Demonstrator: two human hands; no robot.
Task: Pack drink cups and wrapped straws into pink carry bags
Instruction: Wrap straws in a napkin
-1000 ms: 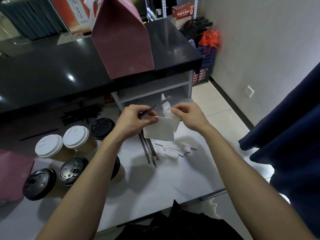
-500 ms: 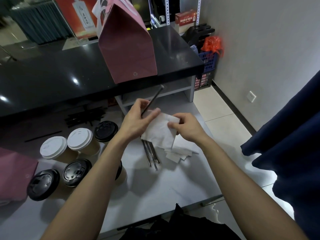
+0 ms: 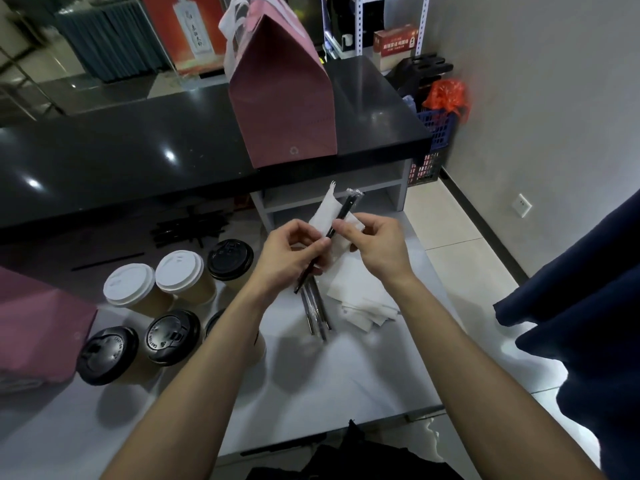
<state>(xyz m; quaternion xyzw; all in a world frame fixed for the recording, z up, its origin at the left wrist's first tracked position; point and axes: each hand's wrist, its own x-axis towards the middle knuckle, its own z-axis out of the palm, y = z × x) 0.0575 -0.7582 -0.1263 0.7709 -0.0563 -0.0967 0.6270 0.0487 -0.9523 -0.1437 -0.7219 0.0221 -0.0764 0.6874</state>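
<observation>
My left hand (image 3: 287, 252) pinches a black wrapped straw (image 3: 341, 216) that points up and away, together with a white napkin (image 3: 323, 213) behind it. My right hand (image 3: 375, 242) pinches the napkin and straw from the right. Below the hands, more wrapped straws (image 3: 317, 311) and white napkins (image 3: 360, 299) lie on the white table (image 3: 311, 393). Several lidded paper cups stand at the left, such as a white-lidded cup (image 3: 178, 275) and a black-lidded cup (image 3: 173, 336). A pink carry bag (image 3: 282, 98) stands upright on the black counter (image 3: 121, 150). Another pink bag (image 3: 34, 327) lies at the left edge.
A pile of black straws (image 3: 188, 228) lies under the counter's edge. A grey shelf unit (image 3: 332, 190) sits below the counter. A blue crate (image 3: 434, 143) with a red bag stands by the wall. A dark blue cloth (image 3: 581, 306) hangs at the right.
Both hands have turned the straw more upright against the napkin. My right hand has moved from the napkin's lower edge up to the straw, close to my left hand.
</observation>
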